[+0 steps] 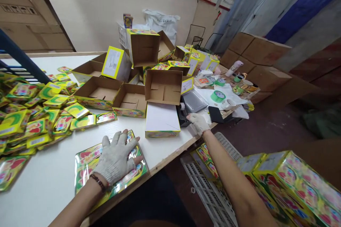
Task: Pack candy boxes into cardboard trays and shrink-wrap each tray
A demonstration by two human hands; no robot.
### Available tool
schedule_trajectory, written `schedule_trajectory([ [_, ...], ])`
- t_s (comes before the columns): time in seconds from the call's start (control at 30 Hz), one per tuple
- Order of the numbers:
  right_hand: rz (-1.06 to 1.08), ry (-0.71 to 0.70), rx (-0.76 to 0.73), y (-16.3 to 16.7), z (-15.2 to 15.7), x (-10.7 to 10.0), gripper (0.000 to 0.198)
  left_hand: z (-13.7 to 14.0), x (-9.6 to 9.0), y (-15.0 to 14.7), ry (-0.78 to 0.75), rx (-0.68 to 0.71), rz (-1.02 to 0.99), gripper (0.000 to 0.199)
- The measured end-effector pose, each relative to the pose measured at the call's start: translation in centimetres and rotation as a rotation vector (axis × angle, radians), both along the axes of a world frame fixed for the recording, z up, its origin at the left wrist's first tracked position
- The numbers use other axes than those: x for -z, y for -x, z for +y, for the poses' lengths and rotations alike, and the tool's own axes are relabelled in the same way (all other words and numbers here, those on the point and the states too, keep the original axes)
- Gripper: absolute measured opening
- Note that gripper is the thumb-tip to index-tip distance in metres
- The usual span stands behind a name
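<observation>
My left hand (pixel 115 156), in a white knit glove with bare fingertips, lies flat with fingers spread on a glossy, colourful printed flat box (pixel 82 165) at the table's front edge. My right hand (pixel 198 123), gloved the same way, is closed beside a black tape dispenser (pixel 182 117). Whatever its fingers pinch is too small to make out. Left of the dispenser rests a box with a white face up (pixel 162 118), and an open brown-lined box (pixel 163 87) stands behind it.
Small yellow-green packs (pixel 34 126) are heaped on the left of the table. Empty open cartons (pixel 98 90) are stacked at the back. Green tape rolls (pixel 217 95), a grey tray (pixel 194 101) and a black phone-like slab (pixel 215 114) lie right. Printed boxes (pixel 293 181) stand lower right near a white crate (pixel 198 181).
</observation>
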State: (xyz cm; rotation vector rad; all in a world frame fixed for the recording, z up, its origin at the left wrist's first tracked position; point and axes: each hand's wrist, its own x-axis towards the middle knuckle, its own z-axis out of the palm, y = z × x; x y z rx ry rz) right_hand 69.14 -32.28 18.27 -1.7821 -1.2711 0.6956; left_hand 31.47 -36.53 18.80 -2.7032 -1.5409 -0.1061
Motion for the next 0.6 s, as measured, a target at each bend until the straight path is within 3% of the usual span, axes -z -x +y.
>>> schedule_trajectory([
  [0.13,-0.024,-0.062,0.152,0.4,-1.5,0.1,0.032,0.0,0.0,0.0,-0.002,0.002,0.022,0.063],
  [0.3,0.026,0.013,0.198,0.8,-5.3,0.7,0.032,-0.1,-0.2,0.0,0.021,0.002,0.019,0.064],
  [0.47,0.174,0.111,0.198,2.2,-5.5,3.4,0.040,-0.1,-0.2,-0.1,0.031,-0.012,-0.026,0.063],
  [0.6,0.268,0.179,0.078,2.3,-6.5,2.9,0.047,-0.3,-0.1,-0.1,0.041,-0.024,-0.035,0.064],
])
